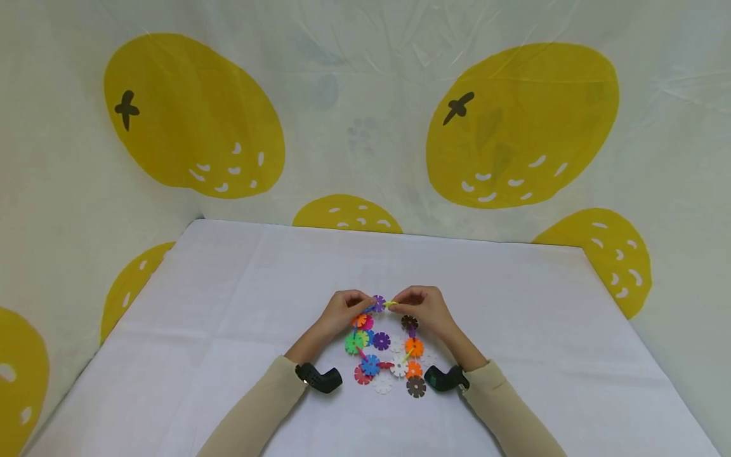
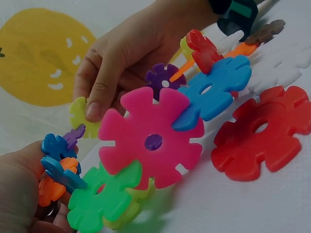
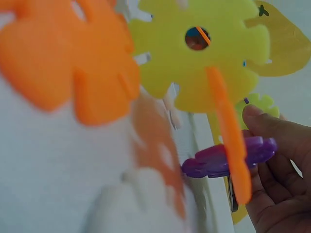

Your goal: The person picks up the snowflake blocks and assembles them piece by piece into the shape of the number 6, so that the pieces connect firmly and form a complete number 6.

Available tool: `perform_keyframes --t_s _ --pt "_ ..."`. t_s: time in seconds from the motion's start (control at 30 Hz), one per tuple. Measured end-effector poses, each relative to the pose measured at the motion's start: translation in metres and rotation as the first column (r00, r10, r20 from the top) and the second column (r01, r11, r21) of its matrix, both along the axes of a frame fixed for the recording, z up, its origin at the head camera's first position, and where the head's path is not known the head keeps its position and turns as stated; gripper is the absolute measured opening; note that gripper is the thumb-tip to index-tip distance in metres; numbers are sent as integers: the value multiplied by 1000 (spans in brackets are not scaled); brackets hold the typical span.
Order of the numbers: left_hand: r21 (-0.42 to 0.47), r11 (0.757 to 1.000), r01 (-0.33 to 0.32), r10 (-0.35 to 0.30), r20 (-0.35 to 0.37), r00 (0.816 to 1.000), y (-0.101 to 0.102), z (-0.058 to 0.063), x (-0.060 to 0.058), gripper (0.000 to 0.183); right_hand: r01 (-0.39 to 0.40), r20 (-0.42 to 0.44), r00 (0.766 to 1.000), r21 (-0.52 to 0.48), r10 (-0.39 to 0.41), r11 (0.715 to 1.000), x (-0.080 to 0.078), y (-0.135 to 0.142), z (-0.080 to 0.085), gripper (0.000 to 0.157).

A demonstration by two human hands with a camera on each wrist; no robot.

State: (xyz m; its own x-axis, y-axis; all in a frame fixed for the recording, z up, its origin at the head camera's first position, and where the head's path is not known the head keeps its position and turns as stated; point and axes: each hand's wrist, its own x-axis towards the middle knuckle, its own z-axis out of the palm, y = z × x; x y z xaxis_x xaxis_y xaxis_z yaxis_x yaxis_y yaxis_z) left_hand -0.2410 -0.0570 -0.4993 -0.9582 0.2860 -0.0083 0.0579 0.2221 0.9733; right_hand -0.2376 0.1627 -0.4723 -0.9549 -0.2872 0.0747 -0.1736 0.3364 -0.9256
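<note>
Notched plastic discs, slotted together edge to edge, form a colourful chain between the two hands. My left hand [image 1: 345, 308] grips its far left part by a blue disc [image 2: 54, 147], beside an orange disc [image 2: 51, 190]. A purple disc [image 1: 379, 303] stands out from that end. With thumb and fingers my right hand [image 1: 424, 308] pinches a yellow disc [image 2: 79, 115], which meets the purple one at its edge. Just below the right hand are a brown disc [image 1: 408, 322] and an orange disc [image 1: 414, 347]. Nearer the body, a blue disc [image 1: 370, 365] and a white disc [image 1: 399, 366] belong to the chain.
Loose discs lie on the white-covered table [image 1: 228, 381]: a red disc [image 1: 362, 376], a white disc [image 1: 383, 383], a brown disc [image 1: 416, 386] and an orange disc [image 1: 414, 369]. A patterned curtain [image 1: 354, 95] hangs behind the table's far edge.
</note>
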Motion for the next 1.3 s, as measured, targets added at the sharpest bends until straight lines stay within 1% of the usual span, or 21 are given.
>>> perform_keyframes --t_s 0.17,0.3,0.4,0.43,0.5,0.6,0.7,0.77,0.83,0.93,1.07,1.13,1.23,1.3 --pt "-1 1000 -15 15 -10 1000 0 -1 0 22 12 -36 999 -11 -13 1000 1 -4 -2 12" --pt "26 999 -21 20 21 1000 1 -2 -1 24 35 -36 999 -11 -35 999 1 -5 -2 11" --pt "47 998 -29 28 21 999 1 -3 0 27 8 -29 1000 -7 -9 1000 -1 -4 -2 14" --pt "44 999 -28 28 1 1000 1 -4 0 29 -6 -29 1000 -4 6 1000 -1 -3 -1 15" --pt "44 998 -34 34 -14 999 1 -4 0 31 -33 -28 999 4 33 999 -2 0 -1 16" --pt "50 998 -35 36 -9 999 2 -4 0 31 -57 -41 997 33 58 998 -1 5 2 17" --pt "54 998 -43 42 24 999 3 -3 0 28 -52 -54 997 78 56 996 0 10 2 16" --pt "49 997 -52 50 36 998 3 -2 -1 26 -44 -43 998 110 49 993 1 14 2 16" --pt "41 997 -59 57 39 998 3 -2 -2 25 -44 -12 999 146 46 988 2 18 3 18" --pt "29 997 -65 63 43 997 3 -2 -3 24 -96 41 995 230 88 968 4 25 5 27" --pt "28 998 -58 57 30 998 2 -2 -2 23 -189 84 982 340 171 921 6 30 11 44" --pt "31 998 -55 54 25 998 2 -3 -2 23 -223 99 975 367 200 903 8 32 14 50" --pt "28 998 -55 54 30 998 3 -3 -2 22 -264 97 964 390 246 882 9 32 19 50" --pt "24 998 -54 53 29 998 3 -3 -2 22 -279 97 960 379 262 882 10 33 19 46"
